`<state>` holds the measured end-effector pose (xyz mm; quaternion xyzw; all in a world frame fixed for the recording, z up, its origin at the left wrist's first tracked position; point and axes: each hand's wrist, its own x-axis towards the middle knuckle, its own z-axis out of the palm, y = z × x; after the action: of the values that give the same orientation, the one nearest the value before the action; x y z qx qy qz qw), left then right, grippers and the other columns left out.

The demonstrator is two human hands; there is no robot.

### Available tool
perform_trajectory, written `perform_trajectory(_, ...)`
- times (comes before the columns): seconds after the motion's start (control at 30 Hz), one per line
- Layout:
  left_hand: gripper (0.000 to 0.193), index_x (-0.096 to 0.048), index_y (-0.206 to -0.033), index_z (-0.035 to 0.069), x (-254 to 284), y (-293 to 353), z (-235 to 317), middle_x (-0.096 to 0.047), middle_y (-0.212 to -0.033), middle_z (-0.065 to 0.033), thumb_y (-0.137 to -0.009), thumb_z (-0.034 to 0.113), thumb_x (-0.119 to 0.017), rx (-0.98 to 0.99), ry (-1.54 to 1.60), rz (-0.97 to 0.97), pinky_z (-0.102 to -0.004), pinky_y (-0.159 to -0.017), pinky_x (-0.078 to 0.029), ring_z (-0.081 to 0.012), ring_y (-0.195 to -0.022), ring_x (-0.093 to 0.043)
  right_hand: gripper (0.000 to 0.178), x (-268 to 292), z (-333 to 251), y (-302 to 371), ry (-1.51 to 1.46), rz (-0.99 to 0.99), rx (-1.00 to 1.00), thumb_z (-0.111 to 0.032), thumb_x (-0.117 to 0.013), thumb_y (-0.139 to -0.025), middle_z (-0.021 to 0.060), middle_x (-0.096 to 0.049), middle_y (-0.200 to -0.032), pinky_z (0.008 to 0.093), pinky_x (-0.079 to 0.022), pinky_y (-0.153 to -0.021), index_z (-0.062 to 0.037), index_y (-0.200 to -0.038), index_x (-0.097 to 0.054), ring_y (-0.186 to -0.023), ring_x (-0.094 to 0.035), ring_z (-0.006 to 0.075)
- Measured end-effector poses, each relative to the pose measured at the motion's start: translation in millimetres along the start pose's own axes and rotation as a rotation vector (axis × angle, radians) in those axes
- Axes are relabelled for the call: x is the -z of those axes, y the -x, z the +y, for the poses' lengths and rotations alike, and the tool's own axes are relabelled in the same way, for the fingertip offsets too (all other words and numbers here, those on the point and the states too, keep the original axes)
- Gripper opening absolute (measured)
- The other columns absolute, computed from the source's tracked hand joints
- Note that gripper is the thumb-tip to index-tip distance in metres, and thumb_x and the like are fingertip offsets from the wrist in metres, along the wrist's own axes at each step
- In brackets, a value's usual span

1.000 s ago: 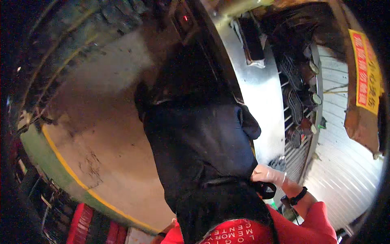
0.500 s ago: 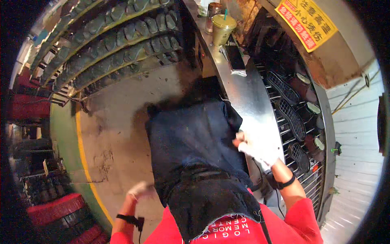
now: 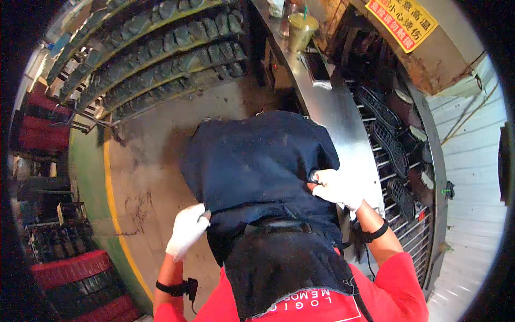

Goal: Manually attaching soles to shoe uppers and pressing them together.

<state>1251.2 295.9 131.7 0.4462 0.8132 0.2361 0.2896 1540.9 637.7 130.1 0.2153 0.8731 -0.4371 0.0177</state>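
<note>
A dark blue apron [image 3: 257, 166] hangs over my lap and spreads out ahead of me, with a black upper part [image 3: 289, 271] over my red shirt. My left hand [image 3: 188, 229], in a white glove, is closed at the apron's left edge, its fingertips touching the cloth. My right hand [image 3: 338, 189], also gloved in white, pinches the apron's right side, where the cloth creases around the bare-looking fingertips. A small greyish spot shows by those fingertips, too small to make out. Black straps circle both wrists.
Close on my right runs a metal counter [image 3: 335, 115] with a phone [image 3: 316, 67] and a lidded drink cup [image 3: 301, 32]. Beyond it, black shoe soles [image 3: 387, 147] lie on a conveyor of metal rods [image 3: 413, 236]. Shoe-filled racks [image 3: 171, 48] stand far left; a yellow floor line [image 3: 115, 214] runs nearer.
My left hand has come up and inward to the apron's edge. The apron now spreads wider and flatter. My right hand stays at its right side; the view has shifted slightly.
</note>
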Motion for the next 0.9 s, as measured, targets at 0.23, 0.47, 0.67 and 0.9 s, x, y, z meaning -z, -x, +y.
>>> perform_trajectory(0.23,0.025,-0.064,-0.087,0.003,-25.8,11.0,-57.2,-0.062,-0.076,-0.0021,-0.101,0.019,-0.051,0.425,0.652,0.130,-0.0274,-0.064,-0.046,-0.0128,-0.071,-0.058,0.033,-15.2,27.2,-41.0,-0.316,0.444,-0.348,-0.038,-0.062,-0.100,0.0037,-0.055,-0.073,0.0344,-0.041,-0.062,-0.0067,-0.090,-0.060,-0.069,-0.052,0.0151)
perform_trajectory(0.47,0.053,-0.042,-0.153,0.004,-25.2,-63.7,-100.4,-0.052,-0.145,-0.0132,-0.105,0.023,-0.058,0.194,0.691,0.550,-0.0347,-0.110,-0.040,-0.0223,-0.132,-0.050,0.043,-40.0,27.6,-131.1,0.007,0.609,-0.356,-0.035,-0.074,-0.088,0.0210,-0.065,-0.104,0.0427,-0.049,-0.090,-0.0002,-0.109,-0.060,-0.101,-0.063,0.0358)
perform_trajectory(0.67,0.035,-0.065,-0.124,0.002,7.9,-82.0,-69.1,-0.057,-0.141,-0.0165,-0.090,0.010,-0.071,-0.135,0.222,0.441,-0.0421,-0.117,-0.033,-0.0297,-0.137,-0.048,0.042,-4.6,30.5,-143.8,0.436,0.592,0.052,-0.022,-0.079,-0.077,0.0144,-0.060,-0.119,0.0443,-0.046,-0.100,-0.0123,-0.117,-0.072,-0.118,-0.055,0.0366)
perform_trajectory(0.9,0.006,-0.059,-0.095,0.001,23.5,-90.9,-83.8,-0.065,-0.101,-0.0074,-0.099,0.006,-0.062,-0.135,0.411,0.707,-0.0329,-0.097,-0.046,-0.0195,-0.105,-0.062,0.022,34.9,15.8,-123.1,0.464,0.677,0.256,-0.009,-0.068,-0.081,0.0105,-0.072,-0.094,0.0413,-0.053,-0.086,-0.0093,-0.103,-0.072,-0.095,-0.067,0.0328)
